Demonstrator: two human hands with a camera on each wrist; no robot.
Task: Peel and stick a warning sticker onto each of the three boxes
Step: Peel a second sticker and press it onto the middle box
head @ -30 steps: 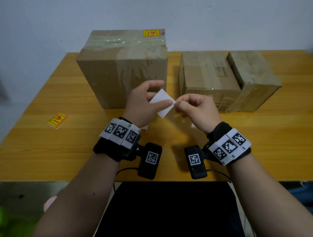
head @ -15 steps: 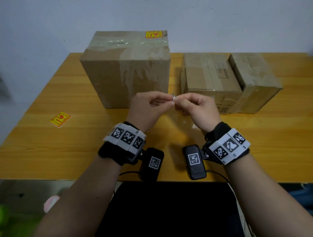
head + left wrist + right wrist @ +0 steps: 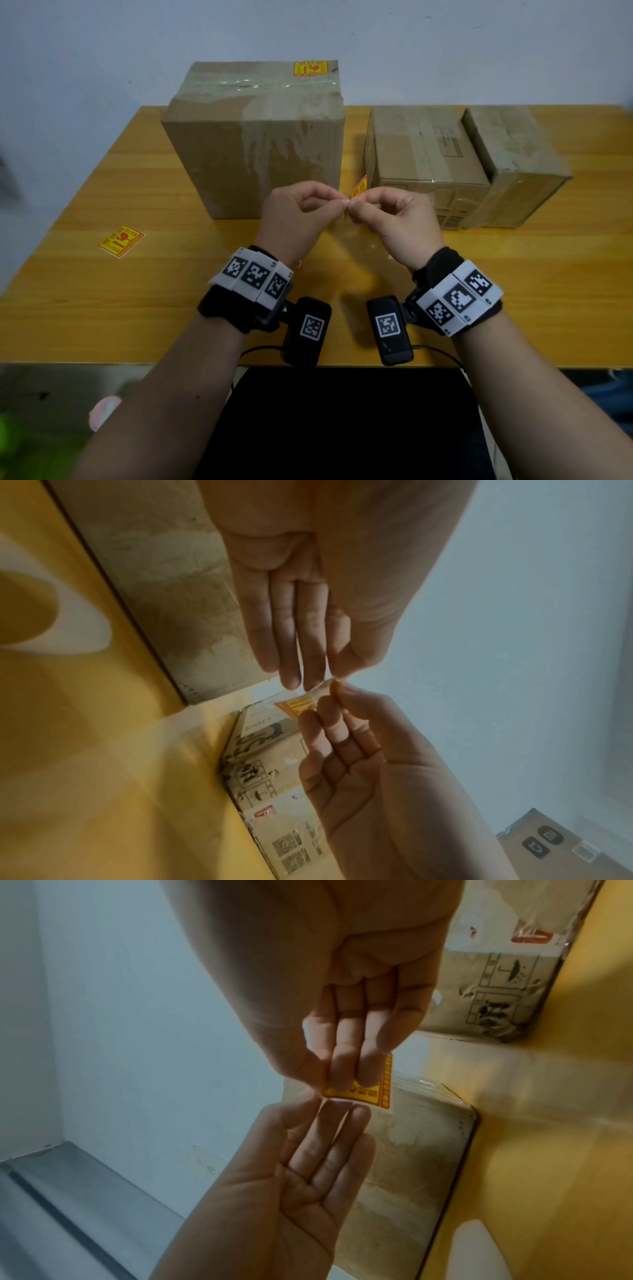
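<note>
Between both hands — sticker now shows yellow, not white.

A: Head view looks forward and down from above the table, taking in both forearms, three boxes and the wall behind.

B: Wrist views?

A: Both close in, from under each palm, looking along the fingers. Left wrist view faces the right hand; right wrist view faces the left hand.

B: Shared ground?

A: All three catch the yellow sticker between the fingertips, and the big box.
</note>
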